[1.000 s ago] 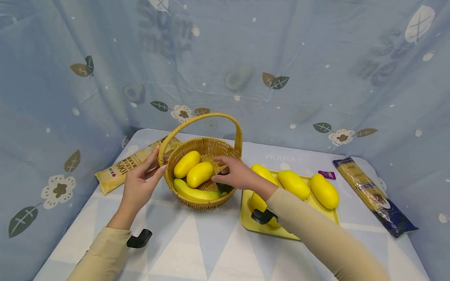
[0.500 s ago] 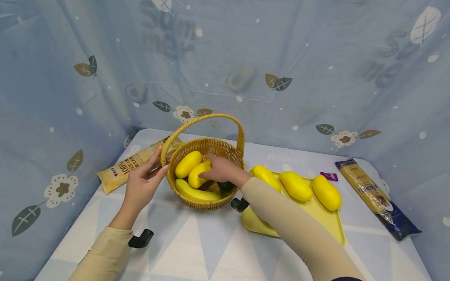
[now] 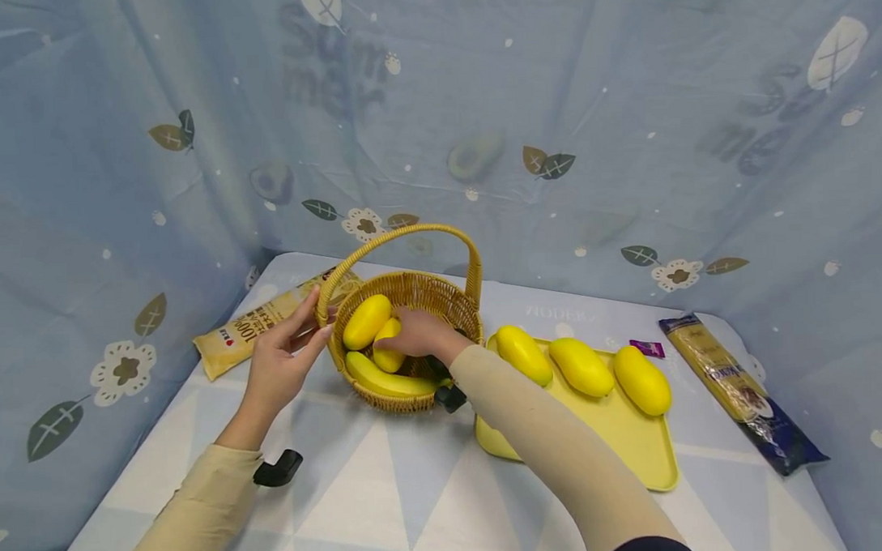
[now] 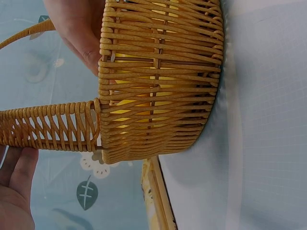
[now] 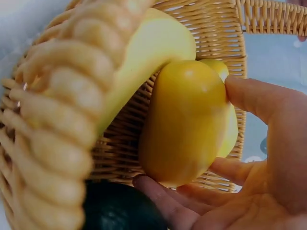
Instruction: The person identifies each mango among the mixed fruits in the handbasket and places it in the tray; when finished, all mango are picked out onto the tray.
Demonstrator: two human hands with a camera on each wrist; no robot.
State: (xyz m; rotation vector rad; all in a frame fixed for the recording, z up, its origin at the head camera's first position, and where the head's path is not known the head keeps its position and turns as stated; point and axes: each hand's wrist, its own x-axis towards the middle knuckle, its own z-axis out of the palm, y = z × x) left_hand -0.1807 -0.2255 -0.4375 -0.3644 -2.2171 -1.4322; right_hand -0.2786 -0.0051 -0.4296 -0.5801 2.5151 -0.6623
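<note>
Fingers (image 4: 21, 172) of your left hand (image 3: 287, 358) grasp the handle (image 3: 425, 227) near its left foot. Past that hand, a yellow printed packet (image 3: 249, 327) lies at a slant on the worktop (image 3: 361, 505), its far end running behind the handle. Just right of it your wicker basket (image 3: 398, 402) stands upright, with the handle arching over it. At the left inside sits one mango (image 3: 366, 321), and a banana (image 3: 386, 380) curves along the near wall. Your right hand (image 3: 423, 333) is inside the basket, its fingers wrapped about a second mango (image 5: 184, 124), thumb on one side and fingertips on the other. You have that fruit just beside the first mango; whether it touches the bottom you cannot tell. A dark green item (image 5: 120, 211), mostly hidden from above, lies just beside your right fingertips. Farther right, your right sleeve (image 3: 564, 454) crosses over part of a yellow tray (image 3: 640, 447), which bears three mangoes (image 3: 581, 368) in a row along its far side. Beyond them lies a small purple sachet (image 3: 648, 348). Rightmost, you have a long gold-and-blue packet (image 3: 744, 390) slanting across the worktop.
</note>
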